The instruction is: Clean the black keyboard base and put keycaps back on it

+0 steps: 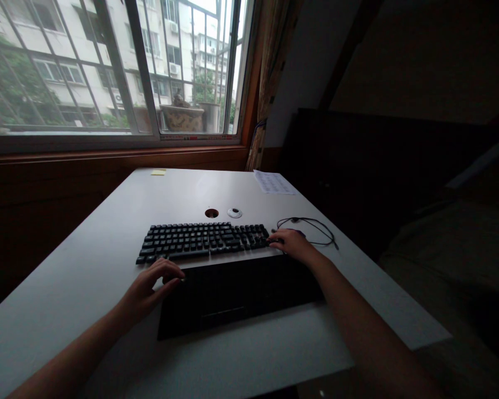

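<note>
A black keyboard (199,239) lies across the white table, its rows of keys facing up, with pale gaps showing between some of them. Just in front of it is a flat black panel (241,293), with a thin light line near its front edge. My left hand (160,280) is at the panel's left end, thumb and forefinger pinched together; a small pale spot shows at the fingertips, too small to name. Over at the keyboard's right end, my right hand (290,243) has its fingers bent and drawn together beside the last keys. What those fingertips hold, if anything, is hidden.
A thin black cable (326,227) lies looped beyond my right hand. Behind the keyboard are a round hole (212,213) in the table and a white ring-shaped cover (235,213). Farther back lie a printed sheet (274,183) and yellow sticky notes (158,172), below a window.
</note>
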Demonstrator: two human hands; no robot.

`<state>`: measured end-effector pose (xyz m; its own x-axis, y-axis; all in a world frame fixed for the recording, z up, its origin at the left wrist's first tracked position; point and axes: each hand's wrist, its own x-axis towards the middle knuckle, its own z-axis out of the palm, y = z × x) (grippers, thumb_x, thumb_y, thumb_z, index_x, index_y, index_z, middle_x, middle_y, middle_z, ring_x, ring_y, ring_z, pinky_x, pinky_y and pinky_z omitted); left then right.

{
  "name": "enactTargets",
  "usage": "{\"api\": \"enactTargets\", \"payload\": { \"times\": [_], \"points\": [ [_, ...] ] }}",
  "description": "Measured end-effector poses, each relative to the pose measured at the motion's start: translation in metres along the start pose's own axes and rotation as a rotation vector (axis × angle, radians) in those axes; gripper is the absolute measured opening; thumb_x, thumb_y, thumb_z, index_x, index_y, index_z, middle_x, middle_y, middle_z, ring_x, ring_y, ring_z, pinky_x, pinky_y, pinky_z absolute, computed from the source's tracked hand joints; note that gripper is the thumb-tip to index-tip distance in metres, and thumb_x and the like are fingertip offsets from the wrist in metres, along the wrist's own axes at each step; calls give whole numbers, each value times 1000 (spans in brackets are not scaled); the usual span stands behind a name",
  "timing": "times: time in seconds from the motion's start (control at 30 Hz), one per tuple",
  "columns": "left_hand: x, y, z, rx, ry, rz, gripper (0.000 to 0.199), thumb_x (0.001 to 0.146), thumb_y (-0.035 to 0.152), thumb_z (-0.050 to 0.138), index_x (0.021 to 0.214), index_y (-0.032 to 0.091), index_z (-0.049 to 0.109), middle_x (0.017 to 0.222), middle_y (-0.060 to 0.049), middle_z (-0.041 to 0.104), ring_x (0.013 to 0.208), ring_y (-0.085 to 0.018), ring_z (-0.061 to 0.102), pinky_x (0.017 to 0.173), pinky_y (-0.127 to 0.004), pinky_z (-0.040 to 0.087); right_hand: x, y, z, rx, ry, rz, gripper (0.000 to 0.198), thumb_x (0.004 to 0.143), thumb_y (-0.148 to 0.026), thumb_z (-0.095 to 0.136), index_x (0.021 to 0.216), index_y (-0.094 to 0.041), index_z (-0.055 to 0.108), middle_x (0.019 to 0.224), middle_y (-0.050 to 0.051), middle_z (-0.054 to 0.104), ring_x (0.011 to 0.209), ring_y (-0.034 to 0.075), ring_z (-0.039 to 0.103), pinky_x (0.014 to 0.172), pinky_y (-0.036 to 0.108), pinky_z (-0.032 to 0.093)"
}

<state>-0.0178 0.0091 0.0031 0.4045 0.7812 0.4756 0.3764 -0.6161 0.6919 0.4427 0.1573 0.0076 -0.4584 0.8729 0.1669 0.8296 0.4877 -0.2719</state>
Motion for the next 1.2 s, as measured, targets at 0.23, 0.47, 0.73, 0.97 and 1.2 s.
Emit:
{"api": "enactTargets", "payload": {
  "times": [0.23,0.47,0.73,0.97,1.2],
  "points": [
    [0,-1,1,14,-4,6,11,103,25,58,106,21,69,98,-6,69,87,-20,62,79,-33,50,1,2,1,-9,-19,-7,19,89,-27,75,107,-27,81,103,5,77,98,23,71,90,33,52],
    [0,-1,0,6,-6,-1,11,102,24,58,105,21,68,99,-6,69,92,-20,64,83,-34,51,2,-2,0,-14,-26,5,21,88,-27,75,108,-26,81,104,7,78,98,24,71,90,34,52],
    [1,1,0,0,-10,-12,12,102,27,58,104,21,69,99,-7,70,92,-21,64,82,-35,52,2,-3,-3,-2,-32,16,23,88,-26,75,111,-27,80,110,6,77,104,24,71,95,36,51],
    [1,1,0,12,-11,-6,12,103,27,58,105,21,69,98,-7,69,90,-21,64,80,-34,52,2,-3,-2,-2,-33,21,19,88,-27,75,107,-27,81,106,5,78,101,23,71,93,34,52],
    [1,1,0,11,-12,6,10,102,24,59,105,21,68,98,-7,69,89,-20,64,80,-34,51,3,-1,0,2,-27,28,20,87,-27,76,106,-26,81,107,6,78,102,24,71,93,35,52]
  ]
}}
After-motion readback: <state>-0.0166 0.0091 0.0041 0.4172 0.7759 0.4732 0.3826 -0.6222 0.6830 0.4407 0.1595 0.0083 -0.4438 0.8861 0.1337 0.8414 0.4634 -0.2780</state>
